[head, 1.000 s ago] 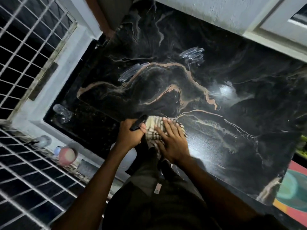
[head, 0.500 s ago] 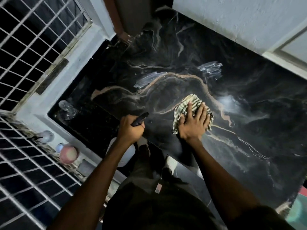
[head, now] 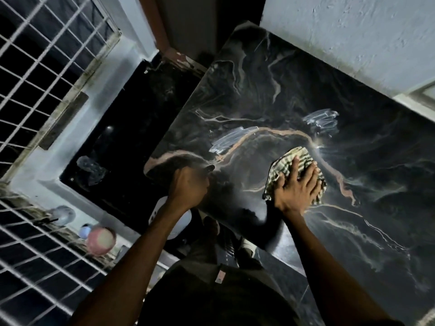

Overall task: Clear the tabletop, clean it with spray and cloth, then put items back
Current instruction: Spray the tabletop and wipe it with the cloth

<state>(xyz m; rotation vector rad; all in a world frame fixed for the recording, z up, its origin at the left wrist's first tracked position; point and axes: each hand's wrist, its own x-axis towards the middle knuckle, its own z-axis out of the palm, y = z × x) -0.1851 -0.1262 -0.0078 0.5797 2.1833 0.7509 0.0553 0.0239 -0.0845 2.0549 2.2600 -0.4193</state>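
- Cloth (head: 297, 169), checked cream and dark and crumpled, lies on the black marbled tabletop (head: 270, 107), pressed flat under the right hand (head: 297, 187) with fingers spread.
- Left hand (head: 188, 184) is curled tight around a dark spray trigger (head: 208, 168) at the table's near-left edge.
- Since half a second ago, the cloth sits farther out from the near edge; the left hand has stayed put.

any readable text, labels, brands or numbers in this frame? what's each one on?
None readable.
Small tag on the person's dark clothing: too small and blurred to read.
Spray bottle in the left hand: no label visible.
Checked cloth under the right hand and marble tabletop: pattern only, no print.
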